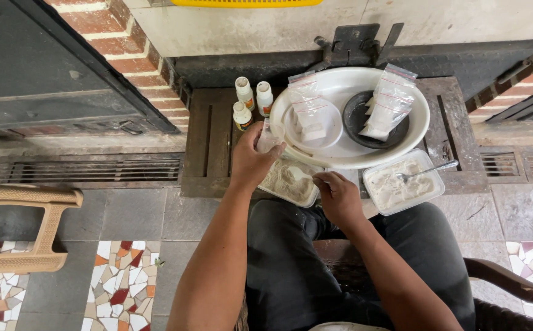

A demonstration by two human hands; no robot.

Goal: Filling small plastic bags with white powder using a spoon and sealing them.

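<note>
Broadly, a dark wooden platform [208,138] on the floor carries everything, and the biggest thing on it is a white oval basin [422,116]. Inside the basin sit a white bowl [334,132] and a dark bowl [352,116], each holding small clear zip bags of pale powder (red strips along their tops). Just in front of the basin stand two clear plastic tubs of off-white powder: the right tub [432,165] has a metal spoon [429,170] resting in it, and the left tub [306,196] lies between the person's hands. Three small white bottles [253,101] stand to the basin's left. The left hand [251,162] is closed around a small clear bag [268,138], held upright above the left tub's far edge. The right hand [338,196] pinches a white spoon [297,173] whose bowl dips toward the powder in that tub.
</note>
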